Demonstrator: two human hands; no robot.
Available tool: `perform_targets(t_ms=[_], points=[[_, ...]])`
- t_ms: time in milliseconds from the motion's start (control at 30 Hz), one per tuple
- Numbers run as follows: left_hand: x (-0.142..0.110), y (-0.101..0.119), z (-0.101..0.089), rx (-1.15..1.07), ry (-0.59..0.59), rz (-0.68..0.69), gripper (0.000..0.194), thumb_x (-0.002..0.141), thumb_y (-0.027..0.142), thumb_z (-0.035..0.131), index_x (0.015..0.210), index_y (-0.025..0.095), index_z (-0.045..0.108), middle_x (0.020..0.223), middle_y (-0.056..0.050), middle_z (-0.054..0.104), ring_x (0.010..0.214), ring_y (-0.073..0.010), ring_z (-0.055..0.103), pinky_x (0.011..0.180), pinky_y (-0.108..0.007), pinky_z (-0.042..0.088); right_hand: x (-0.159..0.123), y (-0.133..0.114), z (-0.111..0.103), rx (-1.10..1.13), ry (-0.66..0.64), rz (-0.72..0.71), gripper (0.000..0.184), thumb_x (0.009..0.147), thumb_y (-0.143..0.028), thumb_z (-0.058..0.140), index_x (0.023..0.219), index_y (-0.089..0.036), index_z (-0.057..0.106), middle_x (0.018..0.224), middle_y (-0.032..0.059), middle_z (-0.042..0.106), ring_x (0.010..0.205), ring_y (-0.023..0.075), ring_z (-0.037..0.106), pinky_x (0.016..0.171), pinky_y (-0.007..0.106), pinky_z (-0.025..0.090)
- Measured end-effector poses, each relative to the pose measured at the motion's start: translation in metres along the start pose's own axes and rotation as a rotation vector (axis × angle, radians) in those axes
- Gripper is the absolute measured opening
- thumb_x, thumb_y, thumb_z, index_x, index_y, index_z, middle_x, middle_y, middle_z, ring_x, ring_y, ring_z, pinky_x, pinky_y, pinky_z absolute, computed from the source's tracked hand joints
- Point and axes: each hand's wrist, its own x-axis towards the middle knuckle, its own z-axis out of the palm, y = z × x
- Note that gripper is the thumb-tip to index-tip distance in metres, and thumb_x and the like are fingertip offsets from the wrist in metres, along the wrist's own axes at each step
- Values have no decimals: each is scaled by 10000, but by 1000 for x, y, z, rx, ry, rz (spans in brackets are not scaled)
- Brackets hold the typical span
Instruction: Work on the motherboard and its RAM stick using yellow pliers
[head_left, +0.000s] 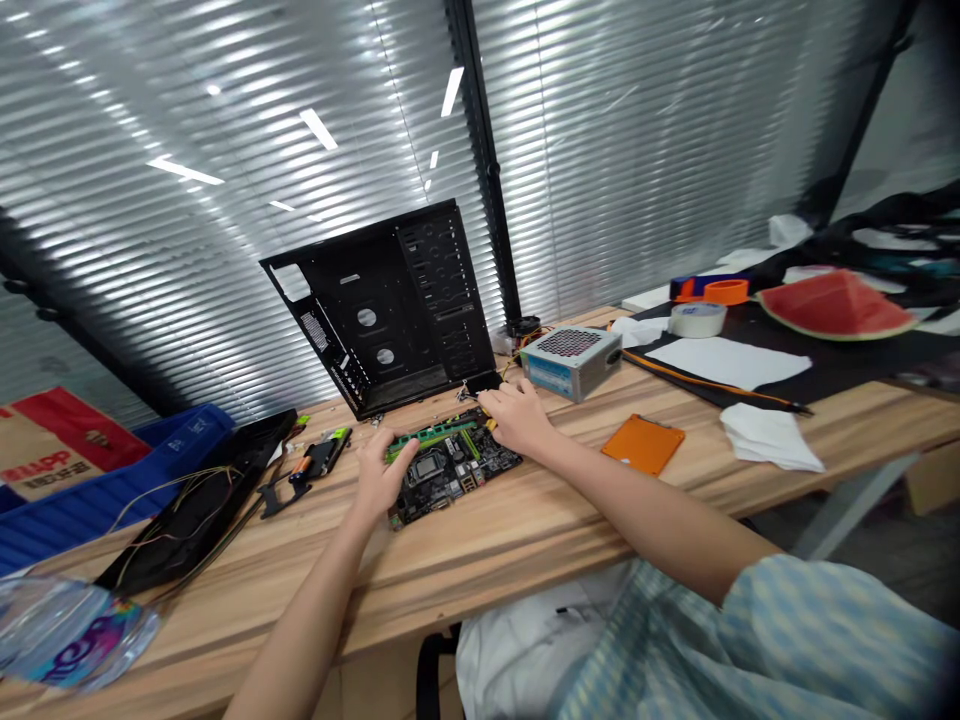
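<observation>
A black motherboard (450, 468) with green memory sticks (429, 436) and a bare CPU socket area lies on the wooden table before me. My left hand (380, 470) grips its left edge, thumb over the end of the memory sticks. At the far right corner of the board, my right hand (517, 415) is closed with curled fingers; its fingertips are partly hidden. Just behind the board stands an open black computer case (390, 310), tilted up against the window. A grey power supply (571, 360) sits to the right of my right hand.
An orange flat panel (643, 444) and a white tissue (771, 436) lie to the right. Farther back are a tape roll (697, 320) and a watermelon-shaped piece (836, 305). Leftward are a black panel with wires (187, 510), a blue bin (187, 440) and a plastic bottle (71, 635).
</observation>
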Motion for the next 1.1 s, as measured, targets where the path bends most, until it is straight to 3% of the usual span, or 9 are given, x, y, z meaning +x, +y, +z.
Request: perform_targets(t_ms=[533,767,1100], points=[[1,-1,3,-272,49,-179,282,782,463,615,871,196,631,873,-42,662,879,-216,604,808,-332,470,-1,-4,-3,-4,10,9,328,700,-91,560,1018,-168,584,913,81,676,911,231,485,759,358,213],[2,-1,5,-471,67,-219,439,693,427,712,1035,184,582,943,-67,644,929,-216,624,823,-333,495,-1,-5,-4,-3,15,-3,304,719,-91,547,1011,-165,584,940,80,680,914,231,486,764,368,215],[-3,13,5,-509,-19,-274,622,652,411,797,1165,212,507,994,-84,714,999,-262,673,733,-337,559,-3,-6,-1,-14,29,-52,321,709,-107,566,1024,-162,593,961,88,673,915,240,473,767,375,219]])
